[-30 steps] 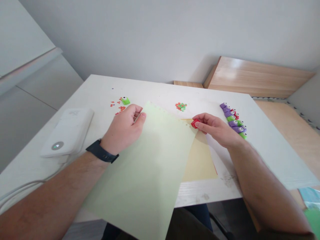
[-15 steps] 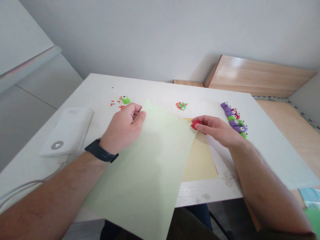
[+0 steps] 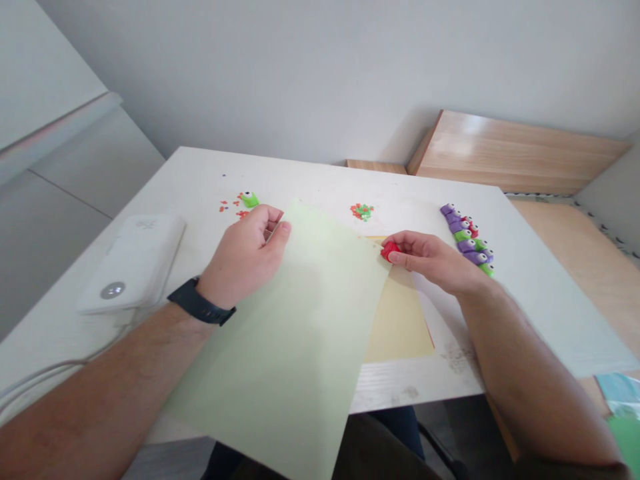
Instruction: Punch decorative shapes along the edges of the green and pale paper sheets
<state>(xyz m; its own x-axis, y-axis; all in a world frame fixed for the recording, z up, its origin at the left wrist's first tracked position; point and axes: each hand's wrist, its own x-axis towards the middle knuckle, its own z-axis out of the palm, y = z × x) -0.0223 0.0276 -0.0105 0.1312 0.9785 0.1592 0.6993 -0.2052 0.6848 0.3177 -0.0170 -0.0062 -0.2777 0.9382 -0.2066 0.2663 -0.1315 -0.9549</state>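
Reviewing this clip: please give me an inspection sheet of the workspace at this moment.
Surface: white table, scuffed near its front edge.
Job's things: pale green sheet, yellow sheet partly beneath it, red paper punch.
Clutter: row of paper punches, green punch, paper bits, white box.
Hands: left hand holds the pale green sheet's top edge; right hand grips the red paper punch.
Cables: white cable runs from the white box.
Surroundings: wooden boards, grey wall.
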